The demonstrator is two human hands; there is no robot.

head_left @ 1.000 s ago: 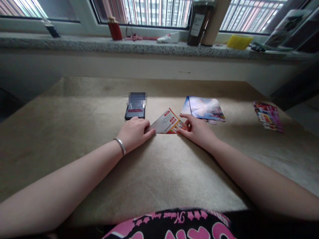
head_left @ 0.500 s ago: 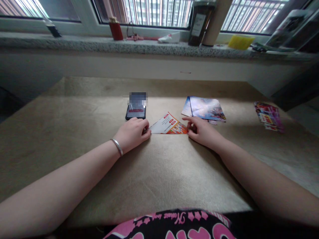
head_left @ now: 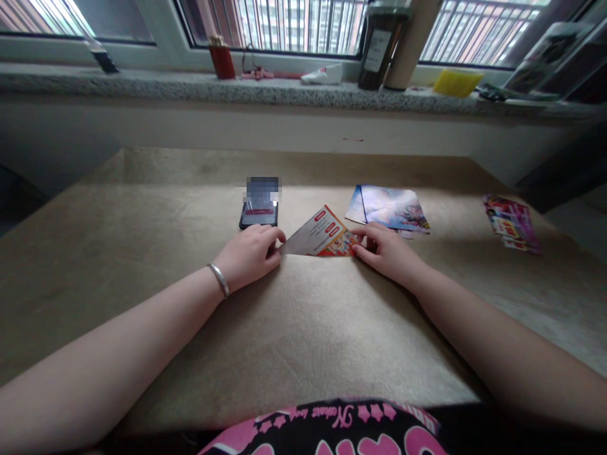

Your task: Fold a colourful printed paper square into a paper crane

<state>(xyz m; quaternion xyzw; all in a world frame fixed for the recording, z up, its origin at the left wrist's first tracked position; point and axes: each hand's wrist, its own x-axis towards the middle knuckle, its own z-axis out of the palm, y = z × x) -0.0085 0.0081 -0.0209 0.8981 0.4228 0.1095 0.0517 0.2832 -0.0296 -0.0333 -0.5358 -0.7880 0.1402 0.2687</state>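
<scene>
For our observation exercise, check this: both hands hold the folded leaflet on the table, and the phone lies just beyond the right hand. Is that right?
Not quite. The head view shows the phone just beyond the left hand, not the right hand; both do hold the folded leaflet.

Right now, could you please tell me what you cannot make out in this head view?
Screen of the phone: blurred by a pixel patch over its far end.
Print on the leaflet: too small to read.
Grip of the left hand on the leaflet: the fingertips curl under the hand, hidden.
Top of the dark jar on the sill: cut off by the upper edge.
What lies under the blue picture: covered by it; only edges show.
</scene>
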